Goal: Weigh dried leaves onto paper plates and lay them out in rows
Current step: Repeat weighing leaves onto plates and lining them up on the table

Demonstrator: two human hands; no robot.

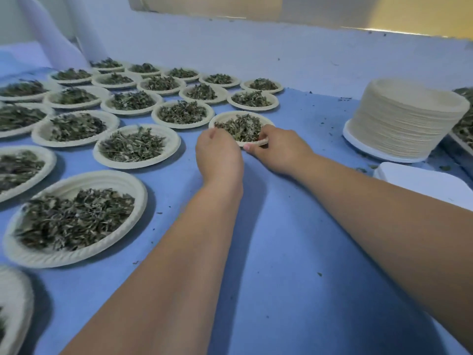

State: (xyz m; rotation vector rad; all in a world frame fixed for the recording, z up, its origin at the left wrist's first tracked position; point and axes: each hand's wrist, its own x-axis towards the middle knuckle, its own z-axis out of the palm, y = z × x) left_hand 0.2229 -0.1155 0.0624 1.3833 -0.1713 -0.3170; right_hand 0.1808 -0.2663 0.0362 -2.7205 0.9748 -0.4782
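Landmark: stack of empty paper plates (407, 119). Left of it, left hand (218, 155) shows only its back; fingers hidden, grip on leaf plate (240, 113) unreadable. That plate's near rim sits under the right hand (279, 149). Right of stack: container of leaves (460, 142), cropped by frame edge. In front of stack: white object (419, 180), cropped, unidentified. Far left: edge plates (48, 111) cropped; lowest plate (18, 303) blurred.

Both hands hold one paper plate (240, 114) of dried leaves (240, 128) that sits on the blue table (281, 252). The right hand (279, 149) pinches its near rim, thumb outside and fingers on the leaves. The left hand (218, 155) curls over its left rim. To the left, filled plates (138, 164) lie in rows up to the far edge. A stack of empty plates (407, 124) stands near the right edge.
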